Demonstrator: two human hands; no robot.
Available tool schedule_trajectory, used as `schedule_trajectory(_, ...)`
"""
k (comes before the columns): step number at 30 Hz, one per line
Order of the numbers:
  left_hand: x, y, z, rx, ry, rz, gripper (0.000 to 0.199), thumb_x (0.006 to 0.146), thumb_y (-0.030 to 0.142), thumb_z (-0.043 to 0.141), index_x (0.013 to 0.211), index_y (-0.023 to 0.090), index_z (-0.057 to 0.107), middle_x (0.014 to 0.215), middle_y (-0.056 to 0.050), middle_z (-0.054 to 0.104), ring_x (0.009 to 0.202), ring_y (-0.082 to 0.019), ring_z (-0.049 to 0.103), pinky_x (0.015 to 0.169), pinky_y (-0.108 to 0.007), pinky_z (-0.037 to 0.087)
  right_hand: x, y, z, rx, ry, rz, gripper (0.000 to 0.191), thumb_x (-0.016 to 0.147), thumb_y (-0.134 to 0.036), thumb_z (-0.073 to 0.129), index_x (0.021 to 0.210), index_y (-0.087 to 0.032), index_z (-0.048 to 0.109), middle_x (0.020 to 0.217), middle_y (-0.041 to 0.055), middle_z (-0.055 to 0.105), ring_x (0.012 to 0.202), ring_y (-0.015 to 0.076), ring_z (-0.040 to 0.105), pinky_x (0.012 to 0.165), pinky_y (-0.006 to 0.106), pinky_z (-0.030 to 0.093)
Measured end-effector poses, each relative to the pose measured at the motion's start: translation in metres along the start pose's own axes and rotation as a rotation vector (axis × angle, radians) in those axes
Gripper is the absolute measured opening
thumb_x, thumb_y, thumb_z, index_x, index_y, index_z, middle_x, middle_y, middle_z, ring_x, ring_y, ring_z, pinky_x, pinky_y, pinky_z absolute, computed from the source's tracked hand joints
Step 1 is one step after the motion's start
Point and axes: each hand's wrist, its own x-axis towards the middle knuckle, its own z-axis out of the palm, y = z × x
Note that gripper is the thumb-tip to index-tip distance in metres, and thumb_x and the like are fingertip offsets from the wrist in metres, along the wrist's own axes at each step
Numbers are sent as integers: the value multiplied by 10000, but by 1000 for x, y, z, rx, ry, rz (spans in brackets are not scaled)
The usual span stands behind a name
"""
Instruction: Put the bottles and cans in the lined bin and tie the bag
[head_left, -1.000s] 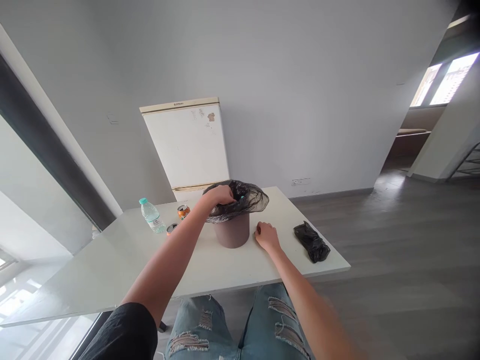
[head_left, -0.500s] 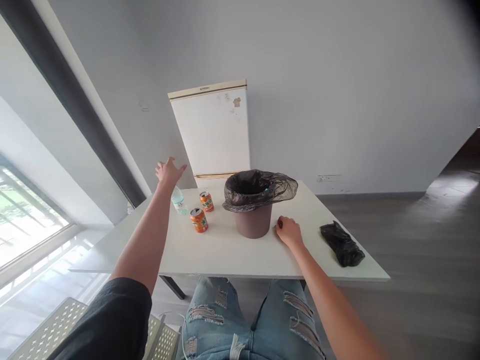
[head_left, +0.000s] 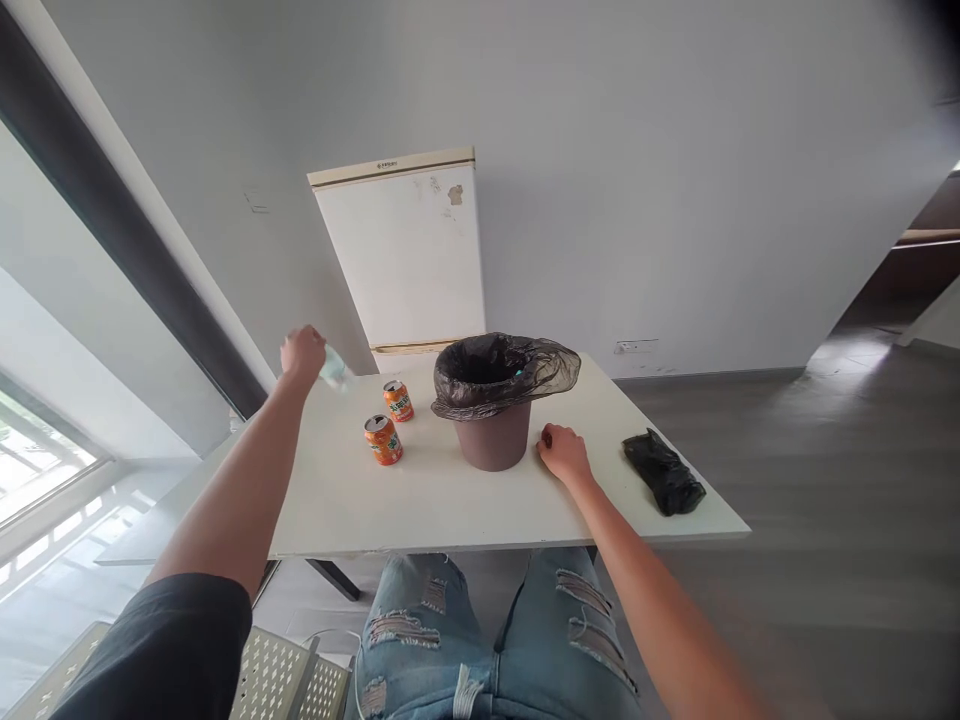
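Two orange soda cans [head_left: 383,441], print unreadable; left hand [head_left: 304,352] wrapped round blurred plastic bottle [head_left: 336,370] near table's [head_left: 450,505] far edge, right hand [head_left: 564,452] half-curled beside bin [head_left: 493,442], can't tell if empty.

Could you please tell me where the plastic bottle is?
In the head view, the plastic bottle is in the left hand, left of the farther orange can.

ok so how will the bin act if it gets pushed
The bin looks smooth and undented, so it is probably stiff and would slide whole. It tapers downward, so a push high up might tip it. Its liner is thin and creased, so the loose overhang would likely flop.
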Motion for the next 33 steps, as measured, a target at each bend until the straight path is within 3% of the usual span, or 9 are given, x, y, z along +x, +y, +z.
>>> schedule_trajectory(3, -7, 45, -52, -80, 317, 201, 324, 1060, 370, 502, 1169, 108, 660, 1230, -111, 662, 1235, -282, 585, 1140, -491, 421, 0, 0, 0, 0, -2, 9, 89, 957, -196, 546, 923, -203, 627, 1013, 80, 725, 1054, 255, 630, 861, 347, 377)
schedule_trajectory(5, -25, 80, -90, -93, 405, 406, 455, 1074, 502, 491, 1175, 98, 674, 1132, -48, 654, 1231, -265, 587, 1158, -523, 382, 0, -1, -1, -7, -3, 16, 89, 961, -205, 546, 942, -203, 633, 1019, 82, 729, 1051, 255, 633, 851, 345, 374)
schedule_trajectory(9, -79, 146, -128, -187, 277, 758, 564, 1069, 545, 464, 1143, 33, 688, 970, 5, 633, 1087, -208, 647, 1143, -575, 335, 0, -1, -1, -28, -5, 19, 106, 971, -208, 530, 966, -202, 636, 1027, 80, 730, 1057, 251, 634, 833, 339, 366)
schedule_trajectory(12, -111, 187, -107, -231, 100, 875, 351, 1040, 368, 525, 1090, 85, 726, 982, -32, 689, 1064, -237, 672, 1049, -498, 455, 0, -1, -1, -35, -9, 19, 101, 973, -212, 537, 963, -201, 636, 1015, 77, 727, 1036, 242, 634, 824, 333, 366)
schedule_trajectory(16, -122, 221, -43, -159, -179, 981, 79, 899, 210, 700, 935, 176, 761, 961, -44, 740, 1015, -255, 694, 993, -411, 523, 1, -1, 0, -29, -4, 17, 86, 964, -196, 548, 939, -198, 630, 981, 78, 718, 1011, 239, 632, 808, 325, 360)
schedule_trajectory(21, -117, 236, 33, -164, -343, 999, 118, 859, 202, 731, 957, 183, 794, 1047, -81, 777, 1040, -272, 710, 970, -368, 548, 1, -1, 1, -6, 3, 12, 93, 962, -181, 533, 915, -200, 611, 950, 68, 702, 993, 235, 624, 802, 318, 356)
schedule_trajectory(25, -122, 245, 74, -182, -453, 1006, 344, 819, 274, 820, 1148, 184, 776, 1128, -78, 790, 1080, -274, 720, 972, -355, 557, 1, 0, 1, -4, 4, 13, 82, 960, -191, 537, 915, -205, 605, 949, 57, 703, 994, 231, 626, 806, 315, 353)
schedule_trajectory(29, -119, 234, 65, -419, -359, 840, 217, 916, 292, 705, 1078, 158, 759, 1076, -94, 799, 976, -233, 745, 895, -325, 568, 1, 1, 1, -16, -6, 13, 78, 960, -201, 542, 914, -207, 606, 958, 56, 711, 981, 229, 632, 803, 317, 351)
schedule_trajectory(33, -104, 168, 10, -533, 2, 702, 171, 937, 243, 588, 983, 192, 744, 1010, -66, 795, 961, -220, 735, 900, -321, 541, 0, 0, -1, -19, -1, 3, 74, 966, -206, 542, 928, -209, 605, 980, 58, 718, 1018, 240, 632, 807, 322, 346)
